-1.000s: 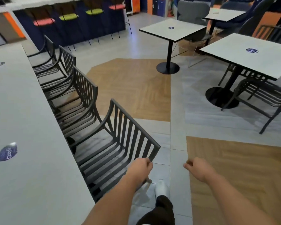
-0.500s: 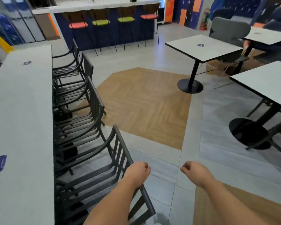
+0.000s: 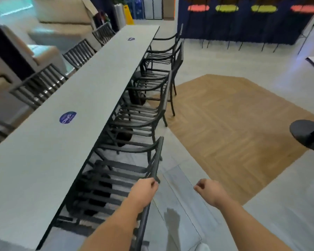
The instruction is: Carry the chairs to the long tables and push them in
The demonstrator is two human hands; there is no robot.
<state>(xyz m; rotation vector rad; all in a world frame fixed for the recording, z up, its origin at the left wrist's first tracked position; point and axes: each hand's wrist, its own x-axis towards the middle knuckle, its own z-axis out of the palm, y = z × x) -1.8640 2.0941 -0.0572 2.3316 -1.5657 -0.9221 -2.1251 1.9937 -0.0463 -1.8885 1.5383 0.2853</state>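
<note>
Grey tiles (image 3: 288, 223), wood inlay (image 3: 234, 133).

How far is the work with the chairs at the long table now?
Done: several black chairs already stand tucked along the long table. In hand: the left hand grips the backrest of the nearest chair, already mostly under the table edge. The right hand holds nothing. Left: unclear; no loose chair shows.
</note>
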